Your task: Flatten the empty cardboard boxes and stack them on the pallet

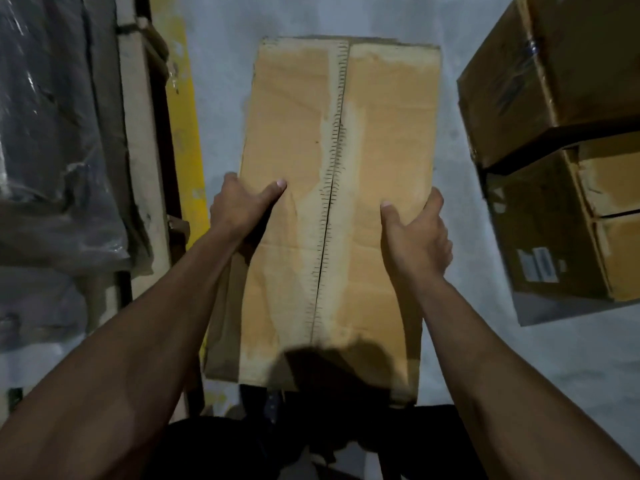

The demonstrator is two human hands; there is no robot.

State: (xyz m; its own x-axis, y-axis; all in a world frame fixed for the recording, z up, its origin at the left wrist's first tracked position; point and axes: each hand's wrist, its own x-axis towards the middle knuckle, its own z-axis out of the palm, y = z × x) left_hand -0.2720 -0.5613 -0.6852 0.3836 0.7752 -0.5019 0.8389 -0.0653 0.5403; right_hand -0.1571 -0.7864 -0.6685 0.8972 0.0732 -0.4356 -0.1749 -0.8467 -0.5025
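Gripping the long tan cardboard box (329,209) on either side, both hands hold it out in front of the person above the pale grey floor (225,36). The left hand (239,209) clasps the box's left edge, thumb laid flat across the top face and fingers curled out of sight round the side. The right hand (415,233) clasps the right edge likewise, thumb on top, fingers wrapped over the edge. The box's upper face shows two flaps meeting along a dark centre seam (329,209) lined with short torn marks, with paler strips beside it where the surface looks peeled. To the right stand stacked brown cardboard cartons (554,98); to the left lie dark plastic-wrapped goods (52,133) beside a yellow painted strip (183,133).
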